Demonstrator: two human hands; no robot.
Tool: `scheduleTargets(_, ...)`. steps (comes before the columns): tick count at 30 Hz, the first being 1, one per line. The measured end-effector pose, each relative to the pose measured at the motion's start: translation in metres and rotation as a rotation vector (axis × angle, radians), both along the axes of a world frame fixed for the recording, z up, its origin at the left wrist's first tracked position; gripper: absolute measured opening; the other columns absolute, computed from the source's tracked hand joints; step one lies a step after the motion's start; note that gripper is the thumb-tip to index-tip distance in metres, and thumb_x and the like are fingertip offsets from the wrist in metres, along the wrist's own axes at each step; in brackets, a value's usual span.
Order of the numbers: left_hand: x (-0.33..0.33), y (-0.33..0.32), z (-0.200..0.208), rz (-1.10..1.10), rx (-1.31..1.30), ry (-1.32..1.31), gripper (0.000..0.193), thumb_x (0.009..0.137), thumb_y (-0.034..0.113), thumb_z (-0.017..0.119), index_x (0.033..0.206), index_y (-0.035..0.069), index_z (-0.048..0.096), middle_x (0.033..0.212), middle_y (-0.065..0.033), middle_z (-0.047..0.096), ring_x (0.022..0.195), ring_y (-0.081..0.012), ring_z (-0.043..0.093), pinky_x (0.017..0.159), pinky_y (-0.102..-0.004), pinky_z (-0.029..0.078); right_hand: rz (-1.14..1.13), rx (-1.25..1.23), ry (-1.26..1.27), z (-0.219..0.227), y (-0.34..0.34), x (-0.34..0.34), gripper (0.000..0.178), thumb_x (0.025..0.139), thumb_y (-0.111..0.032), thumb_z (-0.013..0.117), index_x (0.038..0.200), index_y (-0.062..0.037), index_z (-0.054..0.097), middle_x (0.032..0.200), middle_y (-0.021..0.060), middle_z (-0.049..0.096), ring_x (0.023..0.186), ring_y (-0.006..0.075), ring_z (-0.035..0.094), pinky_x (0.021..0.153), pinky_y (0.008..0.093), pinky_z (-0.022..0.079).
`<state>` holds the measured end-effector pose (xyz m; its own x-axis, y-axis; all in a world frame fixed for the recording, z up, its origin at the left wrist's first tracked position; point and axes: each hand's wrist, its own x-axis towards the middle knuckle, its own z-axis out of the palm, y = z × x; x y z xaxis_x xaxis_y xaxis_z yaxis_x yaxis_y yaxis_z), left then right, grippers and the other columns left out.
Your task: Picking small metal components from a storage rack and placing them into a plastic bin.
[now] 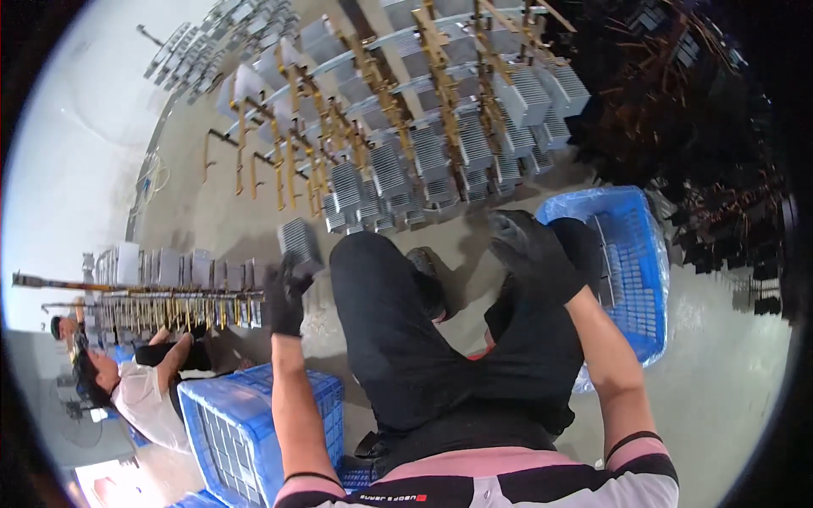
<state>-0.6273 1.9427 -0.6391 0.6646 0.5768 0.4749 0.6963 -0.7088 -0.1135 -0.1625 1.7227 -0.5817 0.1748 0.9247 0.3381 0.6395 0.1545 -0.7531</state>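
Left hand, gloved, grips a finned aluminium piece raised below the hanging rack; right hand, gloved, hangs loosely curled and empty beside the blue crate; advisable to steady the piece with both hands while hooking.

Probably a factory floor, racks of finned metal parts, blue crates

Crates left and right; rack ahead

Gloved left hand around a finned metal heat sink, gloved right hand empty above a blue crate.
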Motion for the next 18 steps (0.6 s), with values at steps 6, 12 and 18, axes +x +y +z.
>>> scheduleTargets(6, 0.13, -0.093, 0.144, 0.275, -0.75, -0.864, 0.038, 0.084, 0.012, 0.075, 0.115, 0.005, 0.056, 0.107, -0.0062, 0.054, 0.107, -0.0183, 0.055, 0.091, -0.0437, 0.046, 0.236, -0.318, 0.598, 0.081, -0.02, -0.041, 0.064, 0.092, -0.01, 0.069, 0.148, -0.0045, 0.039, 0.121, 0.0095, 0.059, 0.111, 0.0192, 0.06, 0.091, 0.0314, 0.051)
scheduleTargets(12, 0.252, -0.152, 0.159, -0.363, -0.256, -0.513, 0.045, 0.078, 0.018, 0.08, 0.115, 0.006, 0.056, 0.112, -0.0115, 0.055, 0.105, -0.0282, 0.056, 0.092, -0.0428, 0.047, -0.105, 0.257, 0.678, 0.08, -0.021, -0.071, 0.085, 0.085, -0.035, 0.078, 0.149, -0.0008, 0.034, 0.132, 0.0185, 0.056, 0.111, 0.0251, 0.06, 0.091, 0.0411, 0.053)
scheduleTargets(18, 0.305, -0.166, 0.162, -0.666, -0.415, -0.428, 0.046, 0.075, 0.019, 0.082, 0.112, 0.006, 0.059, 0.123, -0.0166, 0.059, 0.113, -0.0377, 0.057, 0.098, -0.0454, 0.046, -0.446, 0.14, 0.898, 0.058, -0.087, 0.04, 0.075, 0.079, -0.021, 0.084, 0.14, -0.0029, 0.043, 0.122, 0.0102, 0.06, 0.113, 0.0198, 0.056, 0.097, 0.0365, 0.049)
